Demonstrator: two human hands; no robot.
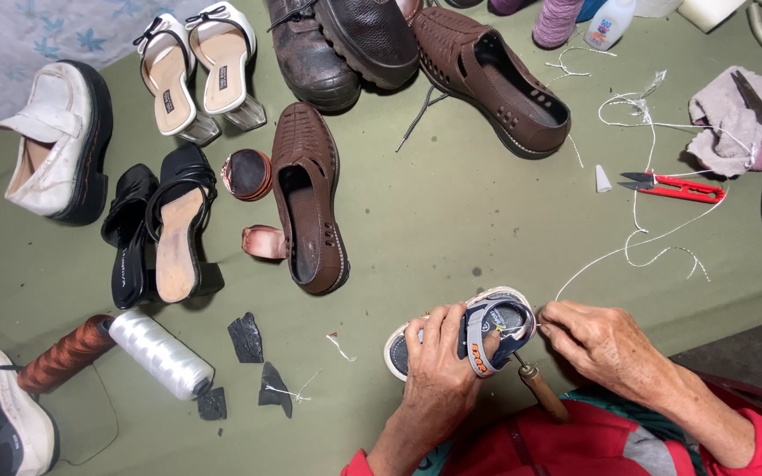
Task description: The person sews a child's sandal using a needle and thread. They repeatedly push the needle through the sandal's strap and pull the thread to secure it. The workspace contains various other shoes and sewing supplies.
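Note:
My left hand (438,361) grips a small blue and grey child's sandal (487,324) with an orange strap tab, low in the middle of the view. My right hand (597,339) pinches a white thread (637,236) at the sandal's right edge. That thread runs up and right across the green mat. A stitching awl with a wooden handle (541,390) pokes out below the sandal, between my two hands.
Brown woven shoes (309,198), black heeled sandals (169,225), white mules (196,66) and a white loafer (55,137) lie on the green mat (434,211). Thread spools (160,353) and black scraps sit lower left. Red snips (676,186), scissors and a cloth lie at the right.

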